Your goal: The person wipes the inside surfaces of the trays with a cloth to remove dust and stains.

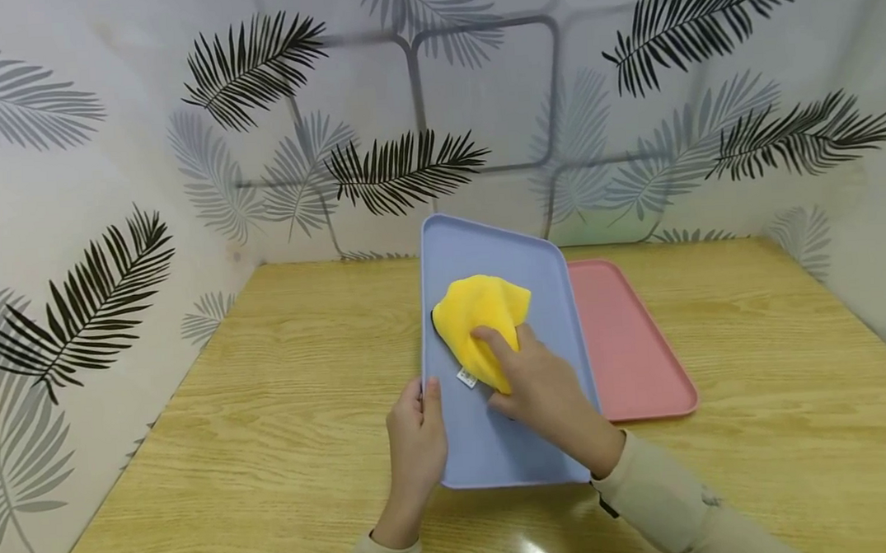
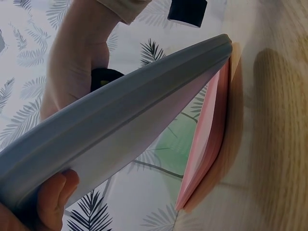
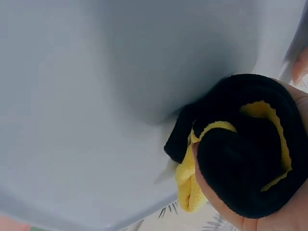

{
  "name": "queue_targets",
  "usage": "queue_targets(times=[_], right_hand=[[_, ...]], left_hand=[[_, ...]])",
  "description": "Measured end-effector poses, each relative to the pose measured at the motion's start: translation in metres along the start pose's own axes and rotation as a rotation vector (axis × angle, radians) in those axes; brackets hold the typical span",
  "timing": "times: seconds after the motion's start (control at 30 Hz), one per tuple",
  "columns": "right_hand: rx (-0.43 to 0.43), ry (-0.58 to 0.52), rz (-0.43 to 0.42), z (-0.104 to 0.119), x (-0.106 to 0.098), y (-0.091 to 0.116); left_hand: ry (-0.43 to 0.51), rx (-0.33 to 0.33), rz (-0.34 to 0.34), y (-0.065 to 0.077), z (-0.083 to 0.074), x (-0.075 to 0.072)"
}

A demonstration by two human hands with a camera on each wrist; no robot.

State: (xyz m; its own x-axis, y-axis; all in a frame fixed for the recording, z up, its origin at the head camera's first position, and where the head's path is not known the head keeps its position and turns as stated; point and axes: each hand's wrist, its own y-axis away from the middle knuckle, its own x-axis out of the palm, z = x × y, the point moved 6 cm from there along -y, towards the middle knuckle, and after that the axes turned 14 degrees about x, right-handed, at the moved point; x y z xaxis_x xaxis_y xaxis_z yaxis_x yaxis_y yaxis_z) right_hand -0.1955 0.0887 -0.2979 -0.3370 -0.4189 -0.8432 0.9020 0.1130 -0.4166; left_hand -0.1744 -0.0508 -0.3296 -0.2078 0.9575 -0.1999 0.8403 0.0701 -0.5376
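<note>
A blue rectangular tray (image 1: 525,450) is held up off the table, tilted toward the head camera. My left hand (image 1: 418,434) grips its left edge, thumb on the inside and fingertips (image 2: 50,195) curled under the back in the left wrist view. My right hand (image 1: 540,384) holds a bunched yellow cloth (image 1: 482,316) against the tray's inner face. The right wrist view shows that the cloth has a black side (image 3: 236,168), folded within the hand. A small white label (image 1: 466,378) sticks out from the cloth's lower edge.
A pink tray (image 1: 632,347) lies flat on the wood-grain table (image 1: 284,382), behind and to the right of the blue one. A leaf-patterned curtain (image 1: 479,85) hangs along the back and left side.
</note>
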Motion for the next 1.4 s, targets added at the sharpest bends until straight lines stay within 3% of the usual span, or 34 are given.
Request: queue_targets(times=[0.23,0.5,0.77,1.4], right_hand=[[-0.059,-0.001,-0.043,0.011,-0.002,0.003],[-0.048,-0.007,-0.053,0.010,-0.003,0.005],[-0.006,-0.011,-0.041,-0.004,-0.002,0.005],[0.141,0.017,0.046,-0.055,0.003,0.013]], left_hand=[[0.019,-0.013,0.001,0.000,-0.002,0.002],[0.016,-0.017,-0.010,0.000,0.000,0.000],[-0.045,0.018,-0.044,0.000,-0.001,-0.006],[-0.066,0.093,-0.102,-0.006,-0.008,-0.019]])
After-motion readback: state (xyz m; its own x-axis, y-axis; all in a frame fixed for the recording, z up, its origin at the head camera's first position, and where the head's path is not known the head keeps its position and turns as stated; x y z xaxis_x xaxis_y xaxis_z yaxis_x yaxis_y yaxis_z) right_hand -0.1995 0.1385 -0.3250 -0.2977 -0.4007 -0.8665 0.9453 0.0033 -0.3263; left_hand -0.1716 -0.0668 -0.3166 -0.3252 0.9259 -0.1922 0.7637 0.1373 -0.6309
